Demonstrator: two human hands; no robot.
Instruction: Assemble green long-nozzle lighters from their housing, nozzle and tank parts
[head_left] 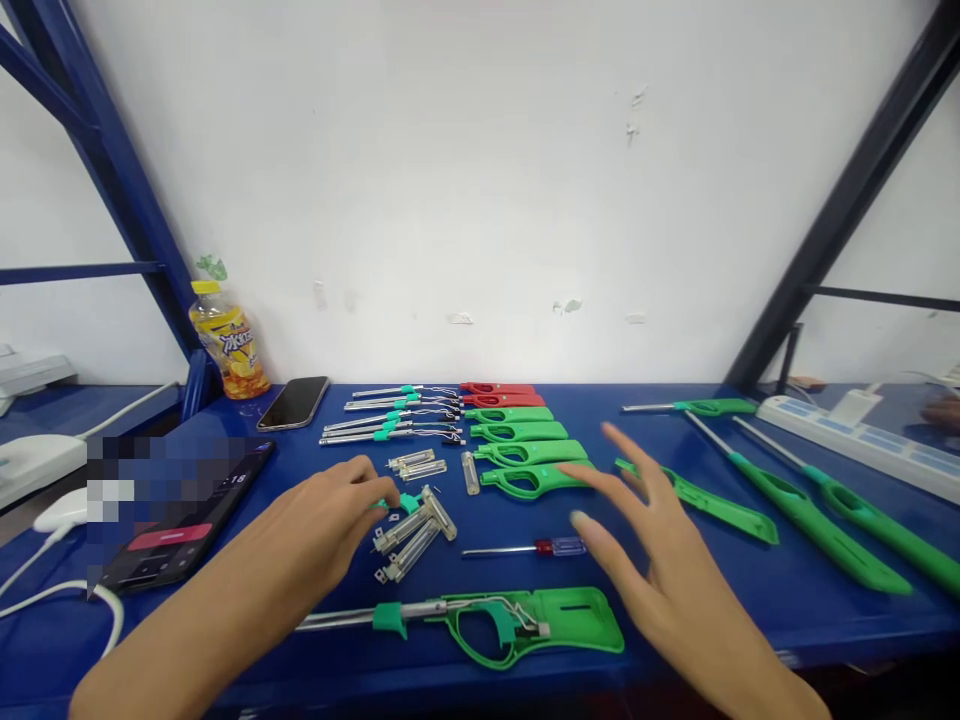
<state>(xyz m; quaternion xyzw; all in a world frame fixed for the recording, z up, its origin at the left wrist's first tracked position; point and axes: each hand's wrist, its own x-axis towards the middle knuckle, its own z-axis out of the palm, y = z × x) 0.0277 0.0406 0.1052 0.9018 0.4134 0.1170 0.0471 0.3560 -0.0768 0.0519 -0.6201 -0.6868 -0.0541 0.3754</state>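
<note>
At seven o'clock from mid-view, the left hand [337, 507] reaches in back-up, fingers curled at a teal part [409, 503]; I cannot tell whether it grips. At five, the right hand [660, 550] holds nothing, fingers spread above the blue table [536, 574]. An opened lighter [504, 618] lies at six; a bottle [229, 345] stands at nine, a white wall [480, 200] at twelve.

A screwdriver [561, 547] obstructs the bare table [517, 522] between the green handles [559, 453] and opened lighter [501, 618].

Blue table [787, 612] with screwdriver [561, 547], green lighters [847, 550]
</note>
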